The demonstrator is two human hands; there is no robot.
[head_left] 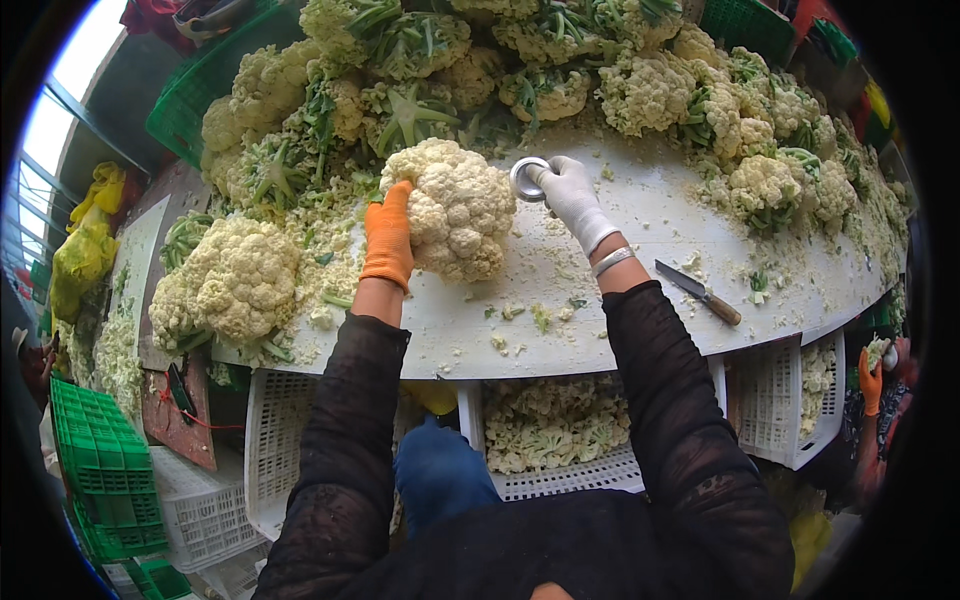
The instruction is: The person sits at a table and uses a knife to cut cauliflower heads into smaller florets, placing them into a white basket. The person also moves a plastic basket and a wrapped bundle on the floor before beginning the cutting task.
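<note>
My left hand (389, 236), in an orange glove, grips a large cauliflower head (460, 208) by its left side, above the white tabletop (570, 335). My right hand (577, 200), in a white glove, is closed on a round metal ring-shaped tool (516, 181). The ring is just to the right of the cauliflower, with a small gap between them. How the fingers wrap the tool is partly hidden. To the right of my right forearm lies a knife (706, 295) with a wooden handle. Another big cauliflower (240, 278) rests at the left.
A heap of cauliflowers (648, 92) with leaves and stalks runs along the far side. Below the near edge, a white crate (575, 482) holds cut florets. Green crates (105, 465) are stacked at lower left. Another person's orange-gloved hand (870, 382) shows at the right rim.
</note>
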